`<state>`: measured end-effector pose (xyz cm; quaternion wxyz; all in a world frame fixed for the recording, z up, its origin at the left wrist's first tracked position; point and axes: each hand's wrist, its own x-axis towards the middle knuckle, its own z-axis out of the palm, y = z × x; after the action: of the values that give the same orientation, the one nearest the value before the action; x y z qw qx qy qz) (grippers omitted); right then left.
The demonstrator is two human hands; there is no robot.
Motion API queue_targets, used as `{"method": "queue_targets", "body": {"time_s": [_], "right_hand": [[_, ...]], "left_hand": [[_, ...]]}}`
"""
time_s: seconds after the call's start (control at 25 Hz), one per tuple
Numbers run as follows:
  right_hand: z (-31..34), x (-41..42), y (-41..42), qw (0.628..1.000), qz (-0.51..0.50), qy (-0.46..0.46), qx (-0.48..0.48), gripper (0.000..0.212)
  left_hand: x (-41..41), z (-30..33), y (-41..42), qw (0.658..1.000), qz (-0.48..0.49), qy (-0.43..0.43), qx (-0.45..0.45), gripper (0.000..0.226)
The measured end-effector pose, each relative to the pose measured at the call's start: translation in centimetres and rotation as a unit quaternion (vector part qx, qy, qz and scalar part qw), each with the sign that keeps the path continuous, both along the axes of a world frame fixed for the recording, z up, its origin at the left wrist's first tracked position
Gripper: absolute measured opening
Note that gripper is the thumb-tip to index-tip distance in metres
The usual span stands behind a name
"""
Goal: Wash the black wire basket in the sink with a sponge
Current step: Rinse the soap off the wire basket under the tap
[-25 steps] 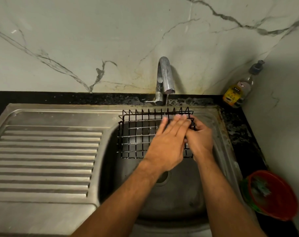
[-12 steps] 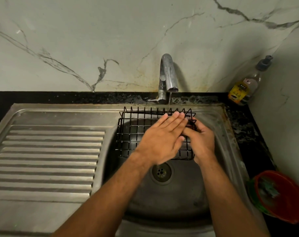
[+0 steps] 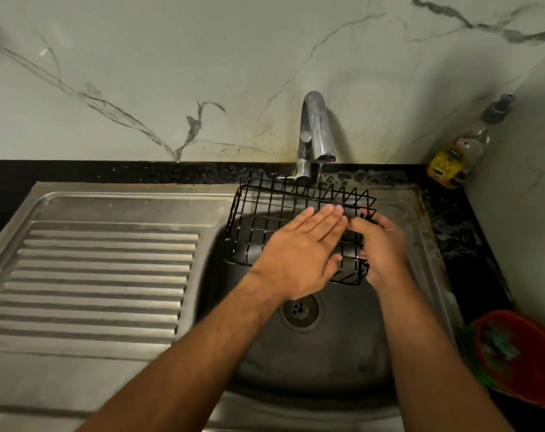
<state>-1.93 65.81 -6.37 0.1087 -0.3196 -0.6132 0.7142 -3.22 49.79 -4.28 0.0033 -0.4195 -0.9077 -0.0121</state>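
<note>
The black wire basket (image 3: 266,227) is held over the far part of the sink (image 3: 333,353), under the tap (image 3: 316,132). A thin stream of water (image 3: 318,179) falls onto its far edge. The right hand (image 3: 381,247) grips the right end of the basket, with its fingers curled around the wires. The left hand (image 3: 299,254) lies flat on the basket, fingers straight and together, holding nothing. A soap bottle (image 3: 458,154) stands in the far right corner. A red bowl (image 3: 523,357) sits on the counter at the near right.
</note>
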Motion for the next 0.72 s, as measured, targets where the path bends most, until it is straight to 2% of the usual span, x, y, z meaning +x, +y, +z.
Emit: {"method": "queue_targets", "body": {"time_s": [0.08,0.16,0.24,0.32,0.4,0.52,0.6,0.72], "right_hand": [[-0.2,0.2,0.7,1.0,-0.026,-0.008,-0.016,0.021],[-0.2,0.3,0.4,1.0,-0.022,-0.004,-0.005,0.023],[0.1,0.4,-0.8,1.0,0.005,0.009,0.003,0.025],[0.7,0.2,-2.0,1.0,0.011,0.015,-0.001,0.027],[1.2,-0.2,-2.3,1.0,0.009,0.019,-0.013,0.026],[1.3,-0.7,-1.5,1.0,0.005,0.008,-0.005,0.022],[1.1,-0.5,-0.7,1.0,0.003,0.0,0.01,0.021],[1.3,0.0,0.2,1.0,-0.005,-0.006,0.015,0.019]], "left_hand": [[0.0,0.1,-1.5,0.997,0.02,0.047,0.058,0.058],[0.3,0.0,-2.3,0.99,0.08,0.068,0.089,0.053],[1.0,0.4,-1.5,0.976,0.192,0.049,0.093,0.053],[1.3,0.8,-0.1,0.964,0.25,0.021,0.091,0.048],[1.4,1.1,0.9,0.972,0.224,-0.001,0.068,0.044],[2.0,1.5,2.0,0.988,0.154,0.0,0.015,0.052],[1.4,1.6,1.6,0.991,0.126,-0.028,0.022,0.054],[-1.1,1.7,-0.7,0.985,0.16,-0.057,0.019,0.062]]}}
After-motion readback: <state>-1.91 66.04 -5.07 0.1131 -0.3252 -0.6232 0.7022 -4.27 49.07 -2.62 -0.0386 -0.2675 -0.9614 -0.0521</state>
